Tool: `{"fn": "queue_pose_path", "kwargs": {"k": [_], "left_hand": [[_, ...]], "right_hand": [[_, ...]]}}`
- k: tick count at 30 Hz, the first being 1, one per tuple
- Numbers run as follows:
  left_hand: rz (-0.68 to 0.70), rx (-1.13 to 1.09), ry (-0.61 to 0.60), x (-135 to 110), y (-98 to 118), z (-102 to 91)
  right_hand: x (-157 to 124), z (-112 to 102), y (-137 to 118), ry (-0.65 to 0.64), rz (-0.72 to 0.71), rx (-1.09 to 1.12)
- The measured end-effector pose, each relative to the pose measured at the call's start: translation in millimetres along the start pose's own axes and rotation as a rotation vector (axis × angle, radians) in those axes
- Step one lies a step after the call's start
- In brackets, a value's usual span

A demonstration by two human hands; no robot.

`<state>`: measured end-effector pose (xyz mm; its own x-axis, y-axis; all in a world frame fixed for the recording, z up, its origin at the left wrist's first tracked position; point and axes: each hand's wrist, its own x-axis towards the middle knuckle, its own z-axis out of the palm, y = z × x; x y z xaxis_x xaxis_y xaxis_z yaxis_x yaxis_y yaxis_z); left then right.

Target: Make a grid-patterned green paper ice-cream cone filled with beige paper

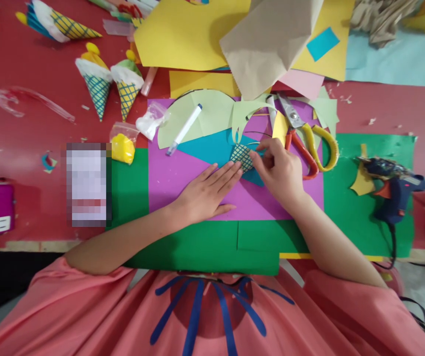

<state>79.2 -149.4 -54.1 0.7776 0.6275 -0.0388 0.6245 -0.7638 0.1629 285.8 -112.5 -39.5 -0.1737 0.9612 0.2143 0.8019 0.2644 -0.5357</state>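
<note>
A small pale paper piece with a dark crisscross grid (239,155) lies over a blue paper (207,149) on a purple sheet (173,190). My left hand (207,194) rests flat, its fingers stretched out and the fingertips pressing the grid paper's lower left part. Thumb and forefinger of my right hand (281,170) pinch together at the right edge of that grid paper. Just right of this hand are scissors with red and yellow handles (320,143). A capped white marker (186,128) lies on light green paper (197,111) above my left hand.
Paper ice cream cones (127,93) stand out at the upper left. Near them are a bag of yellow clay (122,148), a bag of white material (151,121) and a blurred phone (88,185). A glue gun (394,190) lies right, on green sheets (349,217). Brown paper (268,44) overlies yellow sheets (183,34).
</note>
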Motion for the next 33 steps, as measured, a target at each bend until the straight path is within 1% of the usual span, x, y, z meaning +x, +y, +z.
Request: {"fn": "queue_pose_path", "kwargs": {"k": [2,4,5,6,8,10,14,16,21,26,33], "left_hand": [[-0.002,-0.001,-0.009,0.5,0.2,-0.5],[-0.003,0.001,-0.014,0.8,0.8,-0.7],[-0.005,0.002,-0.016,0.9,1.2,-0.9],[-0.007,0.005,-0.016,1.0,1.5,-1.1],[-0.011,0.008,-0.008,1.0,1.7,-2.1],[-0.002,0.001,0.043,0.9,0.8,-4.2],[0.012,-0.053,0.279,0.5,-3.7,-11.8],[0.013,-0.078,0.346,0.7,-5.9,-15.8],[0.014,-0.097,0.374,1.5,-8.8,-22.0],[0.036,-0.099,0.426,0.9,-10.8,-25.2],[0.056,-0.136,0.488,-2.6,-11.4,-17.0]], "right_hand": [[-0.9,-0.1,-1.2,0.008,-0.174,0.068],[-0.4,1.1,-1.7,-0.021,-0.337,0.103],[0.1,1.9,-1.4,-0.035,-0.375,0.106],[0.8,2.7,-0.8,-0.045,-0.383,0.104],[2.0,3.8,0.9,-0.056,-0.346,0.100],[2.7,3.6,2.5,-0.063,-0.323,0.097],[2.5,-0.1,2.3,-0.083,-0.324,0.083],[2.1,-2.3,0.9,-0.100,-0.301,0.070],[1.8,-4.3,-1.4,-0.127,-0.234,0.037],[1.5,-3.4,-0.7,-0.102,-0.230,0.046],[1.2,-4.8,-0.9,-0.093,-0.231,0.067]]}}
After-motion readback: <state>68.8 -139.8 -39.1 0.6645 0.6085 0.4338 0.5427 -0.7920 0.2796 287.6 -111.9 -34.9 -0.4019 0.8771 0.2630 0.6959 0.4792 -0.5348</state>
